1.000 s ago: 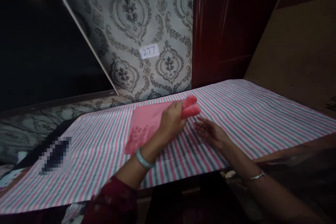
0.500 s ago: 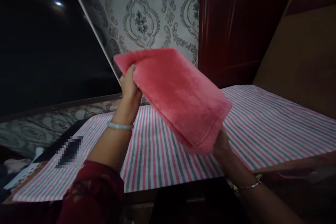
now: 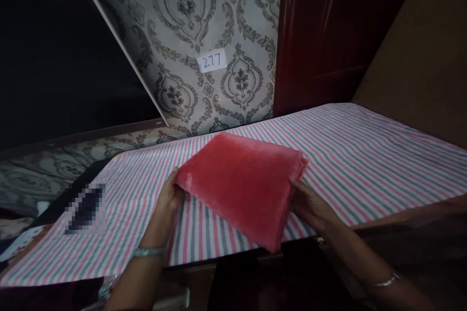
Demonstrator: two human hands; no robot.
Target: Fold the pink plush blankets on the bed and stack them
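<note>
A folded red plush towel lies low over the striped cloth, near its front edge, turned slantwise. My left hand grips its left corner, thumb on top and fingers underneath. At the opposite side, my right hand pinches the layered right edge, with the thumb over it. The towel's top face looks smooth, and its folded layers show at the right edge. Whether its whole underside rests on the cloth cannot be made out.
A large dark screen leans at the left. Patterned wallpaper bears a paper label reading 277. Behind on the right stand a dark red panel and a brown board. A pixelated dark patch sits on the cloth's left part.
Both hands have brought the towel down from in front of the wall to the striped cloth, and it has gone from tilted up to nearly flat. The view has shifted, revealing the label.
</note>
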